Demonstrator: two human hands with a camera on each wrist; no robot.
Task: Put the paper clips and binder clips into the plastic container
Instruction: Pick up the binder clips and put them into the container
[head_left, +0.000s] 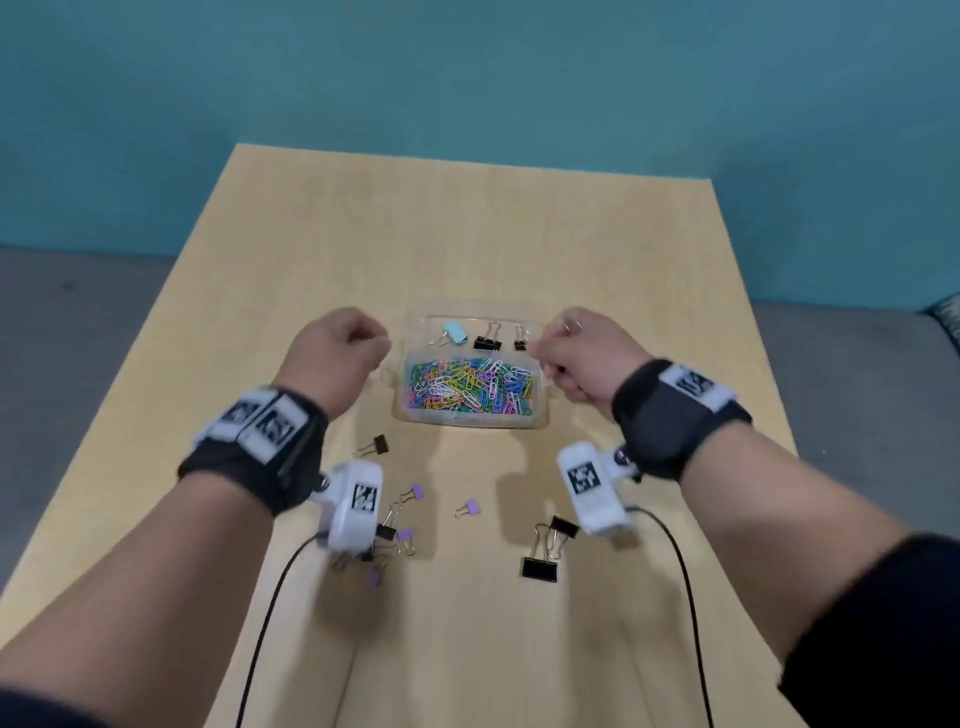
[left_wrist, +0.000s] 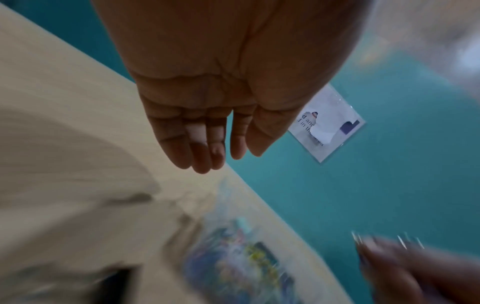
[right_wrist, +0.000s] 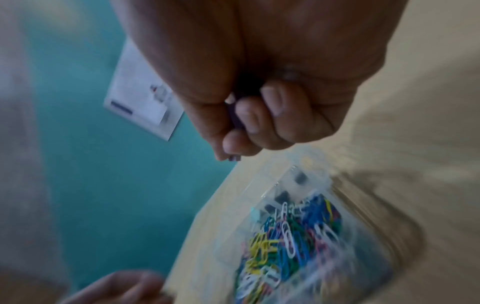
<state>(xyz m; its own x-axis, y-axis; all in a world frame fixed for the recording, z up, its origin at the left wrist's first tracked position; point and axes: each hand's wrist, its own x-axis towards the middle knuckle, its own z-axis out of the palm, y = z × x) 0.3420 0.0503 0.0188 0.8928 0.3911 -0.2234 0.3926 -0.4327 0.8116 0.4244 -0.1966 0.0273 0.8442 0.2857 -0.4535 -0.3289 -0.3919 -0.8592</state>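
The clear plastic container (head_left: 415, 410) sits mid-table, its near section full of coloured paper clips (head_left: 470, 387) and its far section holding a blue and two black binder clips (head_left: 487, 340). My left hand (head_left: 345, 353) hovers just left of it, fingers loose and holding nothing (left_wrist: 207, 144). My right hand (head_left: 566, 358) hangs over the container's right end, curled round purple binder clips (right_wrist: 235, 117). Their wire handles stick out in the blurred left wrist view. Loose binder clips lie nearer me: a black one (head_left: 381, 444), purple ones (head_left: 470, 506), large black ones (head_left: 540, 569), and a cluster (head_left: 387, 538) beneath the left wrist camera.
The wooden table (head_left: 467, 234) ends at a teal wall, with grey floor to either side. A paper sign (left_wrist: 327, 125) hangs on the wall. Two black cables (head_left: 691, 597) trail from the wrist cameras toward me.
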